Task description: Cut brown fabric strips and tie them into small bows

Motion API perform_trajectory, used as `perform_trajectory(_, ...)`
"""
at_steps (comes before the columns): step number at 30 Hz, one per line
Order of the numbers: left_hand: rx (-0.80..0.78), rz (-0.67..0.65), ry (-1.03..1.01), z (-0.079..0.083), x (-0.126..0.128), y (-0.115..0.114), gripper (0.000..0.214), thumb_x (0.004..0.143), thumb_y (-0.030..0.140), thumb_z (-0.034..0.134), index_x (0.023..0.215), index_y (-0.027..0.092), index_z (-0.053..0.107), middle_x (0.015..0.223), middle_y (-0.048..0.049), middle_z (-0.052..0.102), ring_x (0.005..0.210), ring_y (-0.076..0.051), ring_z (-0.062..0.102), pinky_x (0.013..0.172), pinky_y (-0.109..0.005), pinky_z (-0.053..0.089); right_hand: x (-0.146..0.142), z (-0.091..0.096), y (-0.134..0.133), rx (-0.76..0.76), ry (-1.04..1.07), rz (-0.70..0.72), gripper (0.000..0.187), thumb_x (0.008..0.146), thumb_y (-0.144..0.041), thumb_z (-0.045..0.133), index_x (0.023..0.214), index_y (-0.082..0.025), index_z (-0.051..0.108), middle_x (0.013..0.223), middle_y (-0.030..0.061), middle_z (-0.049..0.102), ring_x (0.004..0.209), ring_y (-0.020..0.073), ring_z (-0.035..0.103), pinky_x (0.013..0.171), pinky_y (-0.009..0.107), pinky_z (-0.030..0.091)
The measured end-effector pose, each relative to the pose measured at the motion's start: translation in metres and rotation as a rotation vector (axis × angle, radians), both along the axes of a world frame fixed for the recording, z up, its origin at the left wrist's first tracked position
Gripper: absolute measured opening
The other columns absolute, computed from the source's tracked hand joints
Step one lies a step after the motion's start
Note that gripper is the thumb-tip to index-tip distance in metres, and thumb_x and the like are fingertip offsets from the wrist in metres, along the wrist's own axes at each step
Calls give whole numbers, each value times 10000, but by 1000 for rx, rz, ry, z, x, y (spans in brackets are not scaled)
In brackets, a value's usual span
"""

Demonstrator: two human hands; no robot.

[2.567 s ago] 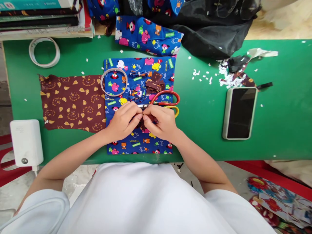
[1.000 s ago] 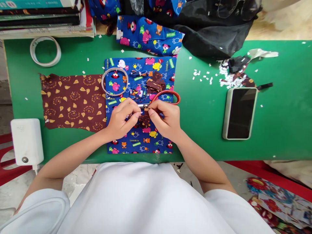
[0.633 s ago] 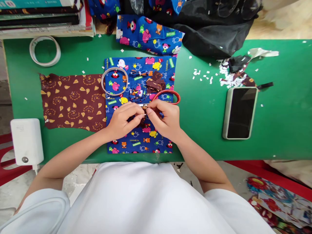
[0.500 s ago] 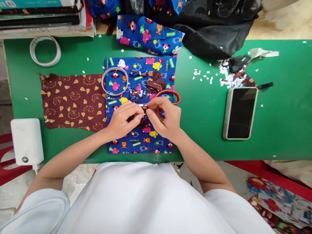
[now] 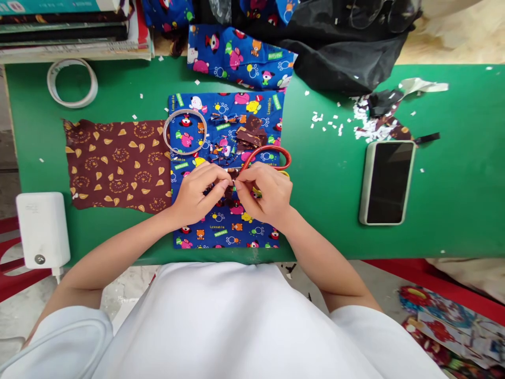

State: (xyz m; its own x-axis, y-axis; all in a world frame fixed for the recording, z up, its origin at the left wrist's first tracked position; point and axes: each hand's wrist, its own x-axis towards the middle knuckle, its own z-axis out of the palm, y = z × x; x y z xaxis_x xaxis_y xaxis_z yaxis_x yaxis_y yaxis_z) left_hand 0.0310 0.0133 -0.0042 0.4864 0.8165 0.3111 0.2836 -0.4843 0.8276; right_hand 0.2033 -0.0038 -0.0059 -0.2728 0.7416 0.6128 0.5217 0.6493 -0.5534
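Observation:
My left hand (image 5: 202,190) and my right hand (image 5: 267,190) meet with thumbs and fingertips pinched together. Between them is a small dark brown fabric strip (image 5: 229,199), mostly hidden by the fingers. Both hands are over a blue cartoon-print cloth (image 5: 221,239) lying flat. Scissors with a red handle (image 5: 286,158) rest on this cloth, partly under my right hand. Just beyond the fingers lie brown fabric scraps (image 5: 251,134) and blue fabric scraps (image 5: 223,152). A thin tape ring (image 5: 165,131) sits on the cloth's left side.
Brown patterned fabric (image 5: 118,166) lies at left, near a white power bank (image 5: 43,229) and a tape roll (image 5: 93,87). On the right are a phone (image 5: 389,184) and white paper bits (image 5: 366,123). Books (image 5: 79,50), folded blue fabric (image 5: 240,58) and a black bag (image 5: 347,63) line the back.
My right hand's index finger has drawn down and back, with its fingertips now close against the left ones. More of the scissors' red handle shows.

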Motion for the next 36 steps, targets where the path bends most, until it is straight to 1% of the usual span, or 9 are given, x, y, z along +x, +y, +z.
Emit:
perform_trajectory(4,-35,23,-9,1,0,-1,124,908,159,495,827,171,589,801,-14,653,765,-115,579,748,-255,459,15,2,9,-10,30,-129,104,865,-124,533,812,-211,515,650,-24,561,516,85,475,481,244,349)
perform_trajectory(9,-49,36,2,0,0,-2,117,814,110,543,897,179,589,870,-23,655,760,-125,583,740,-269,487,69,-9,38,-95,54,-588,166,876,-258,590,722,-213,548,571,-18,496,475,85,406,455,271,291)
perform_trajectory(12,-23,23,21,-2,0,-3,224,749,58,525,928,179,585,916,-31,659,738,-124,571,728,-279,488,111,-26,58,-188,38,-841,179,780,-241,707,671,-200,571,577,3,571,491,85,445,494,290,290)
perform_trajectory(14,-8,20,24,-3,1,-3,263,735,27,496,932,176,587,927,-33,660,742,-121,568,733,-277,483,134,-39,67,-317,9,-933,174,692,-182,766,619,-180,609,557,9,611,479,77,467,521,296,326)
perform_trajectory(16,0,30,17,-4,2,-3,268,742,11,482,922,178,589,920,-27,663,764,-120,577,742,-272,477,149,-49,72,-409,-11,-951,172,617,-122,798,561,-168,642,514,4,621,466,68,487,550,302,355)
perform_trajectory(21,18,66,-11,-4,2,-3,220,760,21,521,891,177,603,881,-15,667,771,-116,593,762,-266,488,165,-60,77,-430,-44,-952,125,537,-108,818,530,-152,701,446,-21,616,393,28,462,522,278,342)
perform_trajectory(26,49,88,-42,-4,2,-3,180,784,47,531,873,175,621,813,-8,659,771,-116,601,766,-262,498,166,-59,78,-278,-78,-932,128,550,-67,792,537,-171,718,392,-34,572,345,35,423,473,277,307)
perform_trajectory(31,45,82,-50,-2,1,-3,140,813,89,536,862,176,634,813,-21,682,787,-124,621,763,-268,505,126,-33,64,-243,33,-807,80,701,-120,726,671,-194,718,558,17,648,435,73,477,437,273,307)
perform_trajectory(36,23,73,-19,-2,1,-3,113,837,132,540,869,180,637,838,-28,698,803,-130,631,764,-277,508,55,1,36,-146,101,-381,147,827,-210,624,688,-199,670,604,20,628,531,113,506,520,289,368)
